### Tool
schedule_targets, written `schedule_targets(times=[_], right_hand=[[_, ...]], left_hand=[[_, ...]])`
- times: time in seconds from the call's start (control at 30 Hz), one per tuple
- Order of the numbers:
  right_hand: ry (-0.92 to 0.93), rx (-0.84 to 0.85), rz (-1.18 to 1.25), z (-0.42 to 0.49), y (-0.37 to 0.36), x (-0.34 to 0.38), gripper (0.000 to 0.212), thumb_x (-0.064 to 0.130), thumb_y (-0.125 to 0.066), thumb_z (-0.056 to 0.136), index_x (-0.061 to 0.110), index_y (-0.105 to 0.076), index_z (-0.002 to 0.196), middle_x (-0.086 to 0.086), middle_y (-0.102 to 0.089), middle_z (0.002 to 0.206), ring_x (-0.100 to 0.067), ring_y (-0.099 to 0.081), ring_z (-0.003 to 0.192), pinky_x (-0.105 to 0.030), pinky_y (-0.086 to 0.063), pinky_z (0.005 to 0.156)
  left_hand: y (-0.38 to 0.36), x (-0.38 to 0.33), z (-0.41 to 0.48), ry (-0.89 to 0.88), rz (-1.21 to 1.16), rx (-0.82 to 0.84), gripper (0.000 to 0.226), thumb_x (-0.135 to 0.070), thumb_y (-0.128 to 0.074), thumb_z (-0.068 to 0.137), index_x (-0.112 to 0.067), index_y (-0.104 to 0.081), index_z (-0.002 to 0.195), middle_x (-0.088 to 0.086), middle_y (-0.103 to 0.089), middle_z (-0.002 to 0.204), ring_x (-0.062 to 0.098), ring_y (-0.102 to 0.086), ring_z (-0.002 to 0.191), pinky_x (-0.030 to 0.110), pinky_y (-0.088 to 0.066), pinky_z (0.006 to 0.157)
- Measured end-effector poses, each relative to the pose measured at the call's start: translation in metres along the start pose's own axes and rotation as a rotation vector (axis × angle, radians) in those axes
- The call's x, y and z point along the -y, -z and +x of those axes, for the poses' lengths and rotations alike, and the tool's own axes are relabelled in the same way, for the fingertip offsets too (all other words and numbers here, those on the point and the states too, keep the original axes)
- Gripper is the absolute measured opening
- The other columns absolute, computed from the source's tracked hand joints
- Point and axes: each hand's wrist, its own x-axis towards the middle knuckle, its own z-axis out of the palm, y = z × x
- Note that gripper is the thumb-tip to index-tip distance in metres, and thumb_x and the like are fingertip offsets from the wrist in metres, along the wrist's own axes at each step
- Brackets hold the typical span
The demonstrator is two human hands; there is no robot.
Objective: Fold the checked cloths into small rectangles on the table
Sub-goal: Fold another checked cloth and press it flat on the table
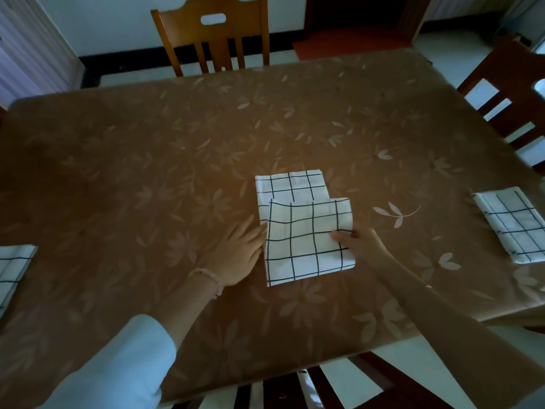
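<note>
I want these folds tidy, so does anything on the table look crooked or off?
Yes: the middle cloth. Its upper layer, pinched by the right hand, sits skewed to the right of the layer beneath, so the edges do not line up.

The counter wears a brown covering printed with pale leaves, and the room is dim. At its far side stands a light wooden chair with a slot in its top rail. A darker slatted chair stands at the right, another dark chair at the near edge. Behind are a white wall with black skirting, a pleated curtain at the left, pale floor tiles and a reddish mat before a dark doorway.
</note>
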Motion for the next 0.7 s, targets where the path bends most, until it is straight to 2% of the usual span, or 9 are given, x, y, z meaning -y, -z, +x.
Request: schedule_targets(times=[0.07,0.2,0.27,0.33,0.4,0.5,0.6,0.63,0.7], right_hand=[[-0.014,-0.010,-0.008,0.005,0.010,-0.005,0.005,0.020,-0.068,0.085,0.017,-0.068,0.089,0.000,-0.071,0.088,-0.017,-0.067,0.086,-0.028,-0.055,0.080],[0.018,-0.010,0.028,0.008,0.026,0.000,0.005,0.009,-0.062,0.088,0.011,-0.064,0.092,0.004,-0.067,0.085,-0.009,-0.064,0.078,-0.014,-0.052,0.064],[0.039,-0.012,0.051,0.012,0.034,0.006,0.006,0.008,-0.061,0.089,0.009,-0.065,0.093,0.001,-0.069,0.088,-0.015,-0.067,0.083,-0.023,-0.055,0.071],[0.037,-0.023,0.132,0.017,0.039,0.010,0.014,0.009,-0.060,0.089,0.003,-0.065,0.101,-0.012,-0.070,0.097,-0.023,-0.068,0.092,-0.040,-0.055,0.083],[0.010,-0.036,0.248,0.018,0.040,0.020,0.023,0.007,-0.057,0.091,-0.003,-0.060,0.112,-0.023,-0.064,0.111,-0.034,-0.063,0.104,-0.051,-0.049,0.092],[0.014,-0.014,0.336,0.025,0.038,0.031,0.024,0.003,-0.050,0.093,-0.005,-0.056,0.116,-0.025,-0.063,0.114,-0.038,-0.061,0.105,-0.052,-0.050,0.090],[0.051,0.102,0.346,0.032,0.030,0.046,0.017,0.003,-0.049,0.094,0.006,-0.061,0.106,-0.008,-0.072,0.095,-0.025,-0.068,0.093,-0.040,-0.055,0.079],[0.053,0.152,0.341,0.035,0.026,0.053,0.017,0.002,-0.048,0.094,0.007,-0.060,0.106,-0.003,-0.073,0.091,-0.022,-0.069,0.090,-0.035,-0.056,0.075],[0.039,0.232,0.336,0.041,0.019,0.066,0.019,0.003,-0.048,0.094,0.006,-0.060,0.108,-0.004,-0.073,0.094,-0.022,-0.069,0.093,-0.035,-0.057,0.075]], left_hand=[[-0.004,0.000,0.009,-0.061,0.047,0.057,0.076,-0.051,0.013,0.085,-0.024,-0.017,0.149,-0.011,-0.006,0.157,0.019,0.011,0.145,0.040,0.007,0.116],[-0.027,0.005,0.016,-0.108,0.019,0.114,0.076,-0.061,0.027,0.077,-0.035,0.009,0.146,-0.019,0.015,0.152,0.014,0.016,0.143,0.039,0.011,0.117],[-0.033,0.004,0.015,-0.099,-0.018,0.106,0.070,-0.060,0.020,0.081,-0.036,0.011,0.146,-0.020,0.017,0.151,0.012,0.016,0.143,0.037,0.012,0.116],[-0.033,0.003,0.014,-0.104,-0.006,0.101,0.068,-0.055,0.013,0.083,-0.034,0.007,0.148,-0.019,0.018,0.151,0.012,0.016,0.143,0.038,0.012,0.116],[-0.032,0.000,0.010,-0.120,0.037,0.094,0.070,-0.057,0.010,0.088,-0.028,-0.006,0.149,-0.016,0.018,0.149,0.014,0.014,0.144,0.040,0.012,0.116],[-0.033,-0.003,0.005,-0.156,0.023,0.055,0.071,-0.055,0.001,0.091,-0.023,-0.034,0.144,-0.008,0.001,0.152,0.022,0.001,0.146,0.040,0.013,0.115],[-0.034,-0.006,-0.002,-0.201,0.063,0.068,0.049,-0.047,-0.026,0.094,-0.026,-0.061,0.122,0.005,-0.043,0.144,0.030,-0.030,0.139,0.044,-0.003,0.113],[-0.034,-0.007,-0.003,-0.197,0.080,0.089,0.046,-0.047,-0.030,0.092,-0.028,-0.064,0.117,0.006,-0.050,0.139,0.029,-0.035,0.136,0.044,-0.007,0.111],[-0.035,-0.008,-0.004,-0.216,0.060,0.081,0.048,-0.048,-0.028,0.092,-0.030,-0.062,0.120,0.007,-0.047,0.141,0.028,-0.026,0.140,0.044,-0.005,0.112]])
